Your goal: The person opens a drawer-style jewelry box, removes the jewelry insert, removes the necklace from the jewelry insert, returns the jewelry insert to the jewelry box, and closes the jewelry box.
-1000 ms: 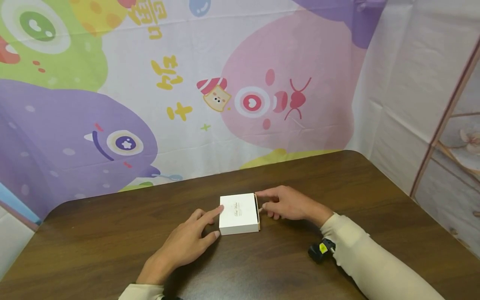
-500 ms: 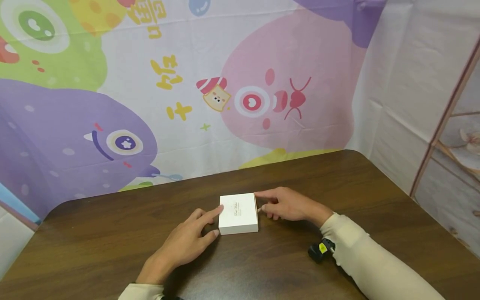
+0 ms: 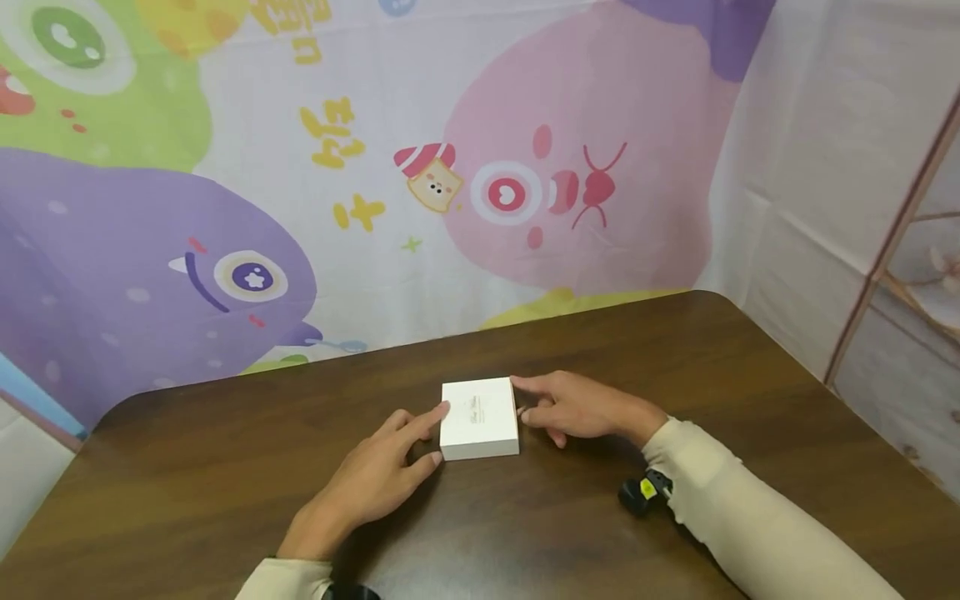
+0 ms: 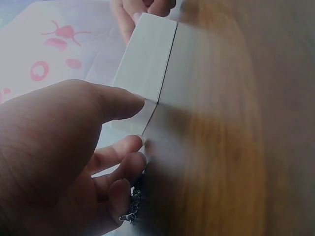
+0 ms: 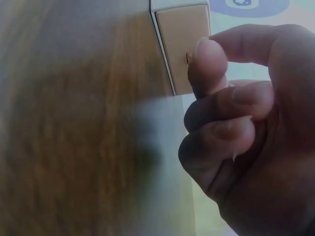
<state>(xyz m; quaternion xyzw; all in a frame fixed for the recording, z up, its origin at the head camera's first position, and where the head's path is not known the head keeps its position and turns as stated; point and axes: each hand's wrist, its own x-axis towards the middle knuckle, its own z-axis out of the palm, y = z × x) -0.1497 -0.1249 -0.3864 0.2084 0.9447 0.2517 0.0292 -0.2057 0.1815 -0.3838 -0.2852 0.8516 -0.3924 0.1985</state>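
Note:
A white box [image 3: 480, 421] with gold lettering lies flat on the brown table [image 3: 570, 517]. Its tan end panel [image 5: 179, 46], with a small dark tab, faces right and sits nearly flush with the sleeve. My left hand [image 3: 375, 479] braces the box's left end: the index fingertip rests on the top edge, the thumb touches the near left corner. At the right end is my right hand [image 3: 581, 407], its index finger stretched to the far corner. Another fingertip covers part of the panel beside the tab; whether it grips the tab is hidden. The remaining right fingers are curled with nothing in them.
A cartoon-printed cloth [image 3: 390, 275] hangs behind the table's back edge. Pale patterned panels [image 3: 810, 183] stand on the right. A black wrist camera [image 3: 637, 493] hangs below the right sleeve.
The dark gap at the box's right end has closed as the end panel went in leftward, my right hand against it. My left hand stays on the box. The head view has tilted slightly.

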